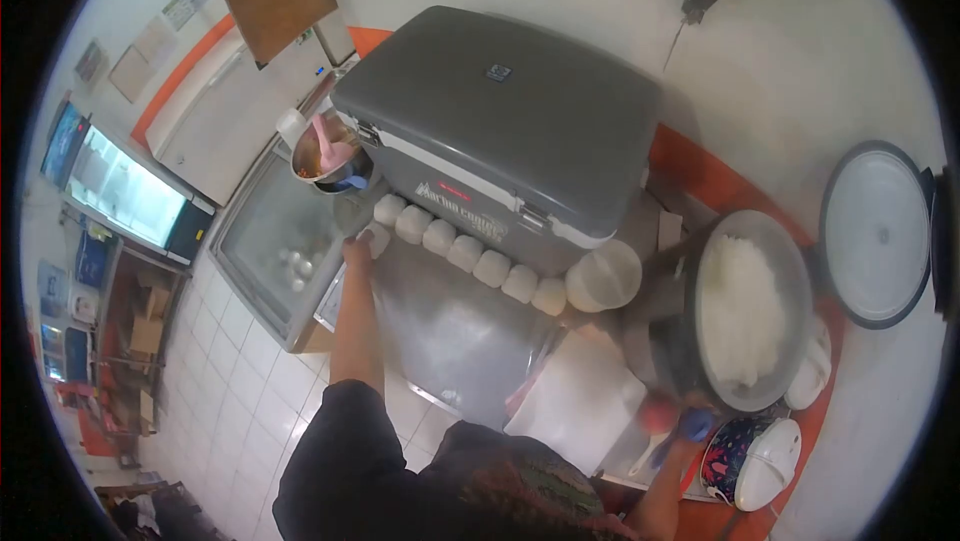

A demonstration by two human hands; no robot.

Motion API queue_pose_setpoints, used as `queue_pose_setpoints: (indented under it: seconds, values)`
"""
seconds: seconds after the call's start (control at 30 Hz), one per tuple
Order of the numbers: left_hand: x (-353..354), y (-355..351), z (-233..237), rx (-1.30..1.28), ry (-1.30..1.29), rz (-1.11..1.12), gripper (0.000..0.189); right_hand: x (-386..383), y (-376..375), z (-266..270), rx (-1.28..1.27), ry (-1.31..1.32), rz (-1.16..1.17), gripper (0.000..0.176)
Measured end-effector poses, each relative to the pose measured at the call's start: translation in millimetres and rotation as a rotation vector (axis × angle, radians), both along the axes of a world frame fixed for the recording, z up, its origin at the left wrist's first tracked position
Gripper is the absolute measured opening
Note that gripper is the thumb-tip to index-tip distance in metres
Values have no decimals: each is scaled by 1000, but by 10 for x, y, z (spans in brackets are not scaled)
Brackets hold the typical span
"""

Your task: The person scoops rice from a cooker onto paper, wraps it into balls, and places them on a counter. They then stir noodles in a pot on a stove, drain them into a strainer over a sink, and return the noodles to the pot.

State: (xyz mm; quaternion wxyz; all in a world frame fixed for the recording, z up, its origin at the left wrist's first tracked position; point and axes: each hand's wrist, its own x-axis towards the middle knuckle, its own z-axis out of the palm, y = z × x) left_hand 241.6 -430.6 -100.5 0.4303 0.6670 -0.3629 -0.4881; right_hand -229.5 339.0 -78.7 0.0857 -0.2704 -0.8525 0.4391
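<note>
Several white packs [465, 253] line up slanting down-right.

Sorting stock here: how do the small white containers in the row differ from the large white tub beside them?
The small white containers are many, lined along the grey cooler; the large white tub is single, at the row's right end. Each small container is far smaller than the tub. The left hand reaches the leftmost small container; the tub is untouched. Both are white, on the metal counter.
</note>
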Motion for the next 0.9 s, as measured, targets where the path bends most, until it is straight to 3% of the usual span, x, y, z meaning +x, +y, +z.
queue_pose_setpoints:
  seconds: [0.07,0.17,0.23,0.27,0.33,0.37,0.4,0.47,0.5,0.53,0.57,0.6,0.67,0.77,0.8,0.9]
  values:
    - [-56,-66,36,64,5,10,70,36,123,-43,-28,36,-23,46]
    - [-58,91,132,-119,-493,-19,68,125,280,39,-87,201,-81,50]
    - [332,-224,-858,-132,-714,42,69,204,350,302,-123,398,-113,53]
    - [364,-132,-924,-292,-728,15,60,234,282,542,-148,527,-118,54]
    - [65,410,-468,-390,-7,28,48,259,204,1188,-182,734,-107,57]
    - [-470,963,369,-252,-188,128,45,329,-34,1801,-192,631,-140,53]
    - [-766,1314,689,-350,-353,132,39,403,-265,2418,-201,525,-168,50]
    - [-1242,1922,687,-432,-240,84,32,183,-366,2909,-24,644,-8,42]
    - [-1512,2240,758,-422,-239,-54,30,118,-622,3256,-78,563,172,50]
    - [-1760,2594,845,-414,-242,-186,28,245,-1285,4006,370,138,236,50]
    - [-2049,2953,961,-514,-170,-326,24,-301,-877,3464,99,531,567,57]
    - [-2372,3359,1295,-489,39,-419,22,-360,-1182,3680,186,426,582,55]
    - [-2680,3817,1602,-595,91,-814,33,-958,-1203,3494,738,486,722,48]
    - [-3121,4109,2278,-933,298,-1101,48,-1339,-1302,3329,949,260,741,32]
    - [-3248,4119,2353,-997,282,-1136,50,-1464,-1283,3122,982,235,814,28]
    - [-3517,4157,2383,-1080,300,-1203,56,-1422,-1420,3169,1030,85,961,23]
